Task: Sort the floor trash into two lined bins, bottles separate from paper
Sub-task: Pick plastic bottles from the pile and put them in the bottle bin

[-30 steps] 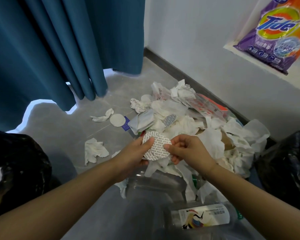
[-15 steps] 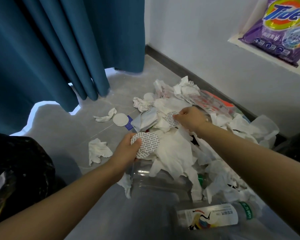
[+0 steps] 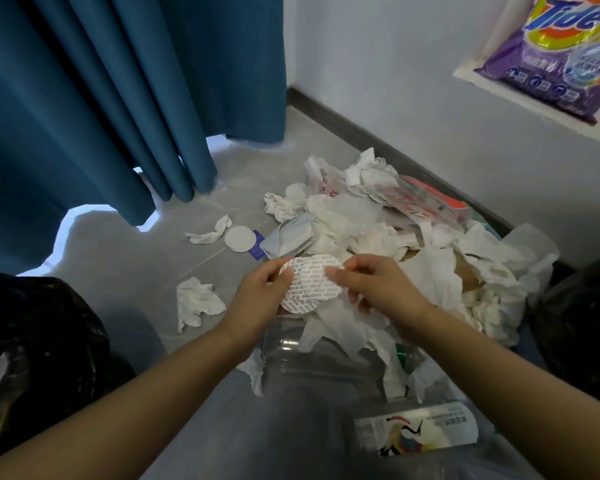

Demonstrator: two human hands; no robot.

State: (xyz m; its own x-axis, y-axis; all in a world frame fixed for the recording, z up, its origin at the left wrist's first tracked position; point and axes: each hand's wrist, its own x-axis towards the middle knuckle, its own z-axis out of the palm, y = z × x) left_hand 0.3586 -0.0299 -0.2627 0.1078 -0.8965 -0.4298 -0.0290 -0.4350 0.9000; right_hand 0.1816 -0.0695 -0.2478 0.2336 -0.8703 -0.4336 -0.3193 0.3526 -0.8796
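My left hand (image 3: 257, 303) and my right hand (image 3: 374, 289) meet above the trash pile (image 3: 395, 244) of crumpled white tissues and wrappers. Both pinch round white paper discs (image 3: 309, 285) printed with small red bars; two discs overlap, the left thumb on one edge and the right fingers on the other. A large clear plastic bottle (image 3: 319, 362) lies under the tissues just below my hands. A smaller clear bottle with a printed label (image 3: 416, 431) lies at the bottom right. A black-lined bin (image 3: 39, 341) stands on the left, another black bag (image 3: 582, 323) on the right.
Loose tissues (image 3: 196, 301) and a plain round disc (image 3: 239, 239) lie on the grey floor left of the pile. Blue curtains (image 3: 118, 98) hang at the back left. A white wall with a ledge holding a detergent bag (image 3: 555, 53) runs along the right.
My right hand reached to the pile's middle, took a second printed disc and brought it back onto the disc in my left hand.
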